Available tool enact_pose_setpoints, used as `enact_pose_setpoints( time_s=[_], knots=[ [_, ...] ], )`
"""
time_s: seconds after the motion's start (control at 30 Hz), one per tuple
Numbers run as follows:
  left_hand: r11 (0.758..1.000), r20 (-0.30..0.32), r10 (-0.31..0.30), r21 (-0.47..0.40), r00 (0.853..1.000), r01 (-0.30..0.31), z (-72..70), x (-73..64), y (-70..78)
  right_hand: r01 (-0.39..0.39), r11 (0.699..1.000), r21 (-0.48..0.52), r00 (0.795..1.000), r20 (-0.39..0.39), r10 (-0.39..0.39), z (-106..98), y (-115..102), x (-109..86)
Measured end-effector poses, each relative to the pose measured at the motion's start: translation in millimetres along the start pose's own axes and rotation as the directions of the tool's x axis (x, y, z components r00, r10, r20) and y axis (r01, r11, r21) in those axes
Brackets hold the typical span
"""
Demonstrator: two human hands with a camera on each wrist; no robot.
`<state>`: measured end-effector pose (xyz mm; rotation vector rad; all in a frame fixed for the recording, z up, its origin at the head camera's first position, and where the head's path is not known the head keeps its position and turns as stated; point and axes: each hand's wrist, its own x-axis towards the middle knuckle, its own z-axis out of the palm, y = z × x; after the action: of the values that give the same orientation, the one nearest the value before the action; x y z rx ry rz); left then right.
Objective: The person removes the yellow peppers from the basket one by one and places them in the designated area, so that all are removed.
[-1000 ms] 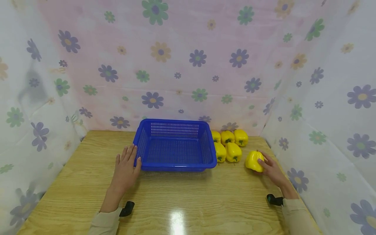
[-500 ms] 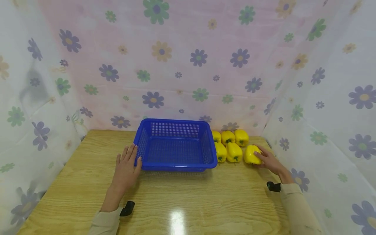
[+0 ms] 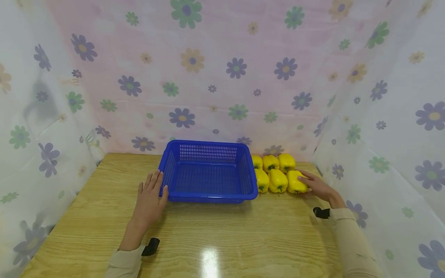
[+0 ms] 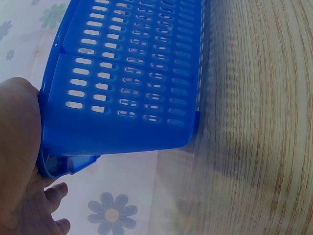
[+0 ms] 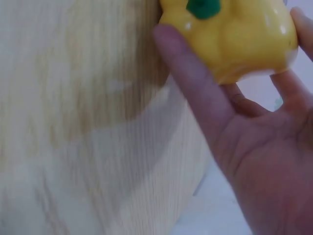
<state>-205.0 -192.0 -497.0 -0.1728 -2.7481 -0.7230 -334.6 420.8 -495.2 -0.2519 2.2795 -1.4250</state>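
Observation:
My left hand (image 3: 149,199) rests on the left rim of a blue plastic basket (image 3: 208,199), fingers extended along it; in the left wrist view the basket's slotted side (image 4: 122,132) stands beside the palm. At the right, my right hand (image 3: 318,187) holds a yellow bell pepper (image 3: 295,182) from its right side, at the right end of the front row. The right wrist view has the thumb (image 5: 195,83) against the pepper and other fingers behind it. The pepper's green stem (image 5: 203,7) faces the table's front.
Several more yellow bell peppers (image 3: 278,180) stand in two rows right of the basket, close against its side. The wooden table (image 3: 222,235) is walled at the back and sides by flowered cloth (image 3: 212,104).
My right hand has moved the pepper left and slightly back, up against the front row of peppers. The left hand and basket have stayed in place.

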Motion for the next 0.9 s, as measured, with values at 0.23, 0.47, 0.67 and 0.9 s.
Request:
enact_pose_setpoints(
  time_s=[0.23,0.47,0.67,0.9],
  knots=[
    [1.000,0.006,0.003,0.002,1.000,-0.003,-1.0,0.1,-0.3,-0.008,1.000,0.011,1.000,-0.011,0.008,3,-3,8.4],
    [1.000,-0.008,0.010,0.011,1.000,-0.010,-0.8,0.2,0.9,-0.031,0.999,-0.013,0.999,-0.019,0.030,3,-4,12.2],
    [1.000,-0.008,0.006,0.005,1.000,-0.006,-1.6,0.0,0.9,-0.037,0.997,-0.061,0.999,-0.017,0.036,6,-11,14.0],
    [1.000,0.004,0.003,0.003,1.000,-0.003,0.2,0.9,-0.5,-0.041,0.997,-0.072,0.999,-0.011,0.040,9,-15,15.0]
  ],
)
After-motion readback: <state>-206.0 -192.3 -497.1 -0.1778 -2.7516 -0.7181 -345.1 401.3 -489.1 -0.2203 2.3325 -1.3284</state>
